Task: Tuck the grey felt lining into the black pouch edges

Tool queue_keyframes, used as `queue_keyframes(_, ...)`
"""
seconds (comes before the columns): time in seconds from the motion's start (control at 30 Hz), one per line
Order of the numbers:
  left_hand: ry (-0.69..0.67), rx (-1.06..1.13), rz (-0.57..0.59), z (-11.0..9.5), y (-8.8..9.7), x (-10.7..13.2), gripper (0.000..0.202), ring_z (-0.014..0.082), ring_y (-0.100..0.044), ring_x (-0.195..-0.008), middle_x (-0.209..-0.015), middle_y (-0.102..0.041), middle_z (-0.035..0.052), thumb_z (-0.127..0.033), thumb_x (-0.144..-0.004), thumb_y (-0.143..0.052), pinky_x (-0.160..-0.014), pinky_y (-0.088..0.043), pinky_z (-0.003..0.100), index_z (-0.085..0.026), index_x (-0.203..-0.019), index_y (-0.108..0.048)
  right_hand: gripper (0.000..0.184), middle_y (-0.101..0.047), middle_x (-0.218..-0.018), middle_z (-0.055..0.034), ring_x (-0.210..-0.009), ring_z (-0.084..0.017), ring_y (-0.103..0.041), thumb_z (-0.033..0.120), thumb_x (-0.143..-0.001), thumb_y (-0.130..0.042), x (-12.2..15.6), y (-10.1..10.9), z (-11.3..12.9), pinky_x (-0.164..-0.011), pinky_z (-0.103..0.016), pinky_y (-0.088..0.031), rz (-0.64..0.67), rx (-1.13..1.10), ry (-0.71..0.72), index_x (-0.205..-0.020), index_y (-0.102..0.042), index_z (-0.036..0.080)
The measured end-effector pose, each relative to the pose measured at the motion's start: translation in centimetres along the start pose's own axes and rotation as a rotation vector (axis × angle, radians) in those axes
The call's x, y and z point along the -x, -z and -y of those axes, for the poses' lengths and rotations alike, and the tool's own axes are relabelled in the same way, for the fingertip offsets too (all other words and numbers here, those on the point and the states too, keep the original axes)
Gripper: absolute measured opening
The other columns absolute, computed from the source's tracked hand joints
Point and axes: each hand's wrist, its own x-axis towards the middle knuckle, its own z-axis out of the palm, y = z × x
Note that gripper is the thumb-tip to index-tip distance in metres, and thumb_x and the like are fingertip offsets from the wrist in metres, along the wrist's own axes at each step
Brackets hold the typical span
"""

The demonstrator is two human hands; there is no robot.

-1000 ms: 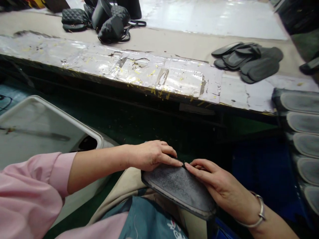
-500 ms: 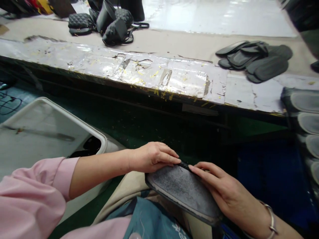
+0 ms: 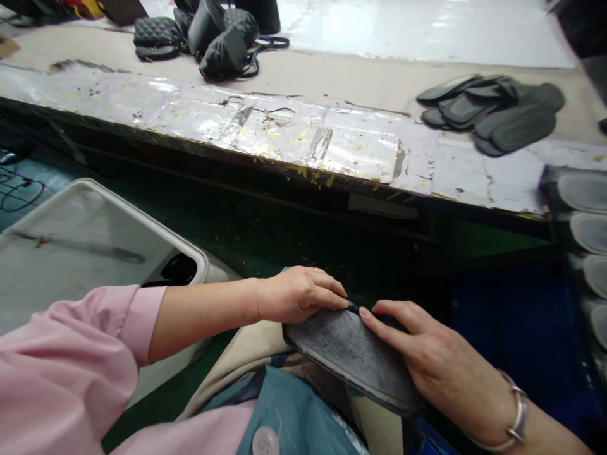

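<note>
Over my lap lies a dark grey, rounded piece point(image 3: 344, 351), which looks like a bag part with a fuzzy flat face and a black edge. My left hand point(image 3: 298, 296) grips its upper rim, fingers bent over the edge. From the other side, my right hand point(image 3: 439, 360) pinches the same rim between thumb and fingers. A short stretch of black edging shows between the two sets of fingertips. My palms hide both ends of the piece.
A long worktable point(image 3: 360, 148) with torn covering runs ahead. Black quilted bags point(image 3: 222, 47) and a pile of dark oval pieces point(image 3: 493, 114) lie on it. A white bin point(image 3: 142, 224) stands at left. Stacked oval-ended pieces point(image 3: 588, 234) and a blue crate point(image 3: 502, 328) are at right.
The view has shifted slightly. My right forefinger has lifted a little from the rim while the thumb stays on it. Both hands keep hold of the grey piece.
</note>
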Motion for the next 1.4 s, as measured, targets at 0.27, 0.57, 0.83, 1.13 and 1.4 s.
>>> queue_keyframes(0.27, 0.257, 0.357, -0.180, 0.5, 1.7, 3.1, 0.051, 0.0222, -0.053, -0.118, -0.128, -0.057, 0.0142, -0.023, -0.084, -0.059, -0.100, -0.042, 0.037, -0.017, -0.133, -0.047, 0.040, -0.059, -0.123, -0.0025, -0.108, -0.017, -0.060, 0.025, -0.089, -0.052, 2.3, -1.7, -1.7, -0.091, -0.028, -0.052, -0.220, -0.241, -0.196, -0.128, -0.051, 0.031)
queue_keyframes(0.57, -0.046, 0.081, 0.069, 0.2, 2.8, 1.4, 0.038, 0.0188, -0.058, -0.112, -0.123, -0.060, 0.0149, -0.011, -0.086, -0.045, -0.096, -0.046, 0.029, -0.014, -0.122, -0.059, 0.036, -0.061, -0.122, -0.0018, -0.108, -0.016, -0.060, 0.023, -0.089, -0.051, 3.1, -1.1, -2.5, -0.092, -0.026, -0.050, -0.178, -0.216, -0.146, -0.124, -0.056, 0.030)
queue_keyframes(0.83, -0.070, 0.021, 0.095, 1.2, 2.4, 2.0, 0.037, 0.0188, -0.057, -0.114, -0.125, -0.059, 0.0129, -0.011, -0.088, -0.044, -0.098, -0.045, 0.034, -0.019, -0.121, -0.059, 0.043, -0.061, -0.122, -0.0049, -0.110, -0.015, -0.058, 0.008, -0.090, -0.041, 2.7, -0.6, -1.3, -0.092, -0.030, -0.053, -0.182, -0.142, -0.028, -0.127, -0.053, 0.025)
queue_keyframes(1.13, 0.055, -0.073, 0.164, -0.2, 2.5, 1.3, 0.039, 0.0174, -0.058, -0.109, -0.123, -0.058, 0.0103, -0.011, -0.089, -0.040, -0.094, -0.045, 0.028, -0.020, -0.125, -0.052, 0.045, -0.060, -0.121, -0.0041, -0.109, -0.015, -0.057, 0.009, -0.089, -0.041, 2.1, 0.5, -1.5, -0.090, -0.029, -0.053, -0.103, -0.062, 0.006, -0.130, -0.050, 0.026)
queue_keyframes(1.4, 0.009, -0.248, 0.305, -0.4, 2.9, 0.7, 0.050, 0.0203, -0.055, -0.111, -0.126, -0.054, 0.0080, -0.010, -0.086, -0.041, -0.098, -0.041, 0.033, -0.026, -0.133, -0.046, 0.051, -0.057, -0.123, -0.0066, -0.109, -0.017, -0.056, 0.004, -0.087, -0.033, 2.2, 0.3, -0.8, -0.087, -0.030, -0.054, -0.042, 0.023, -0.010, -0.129, -0.051, 0.025)
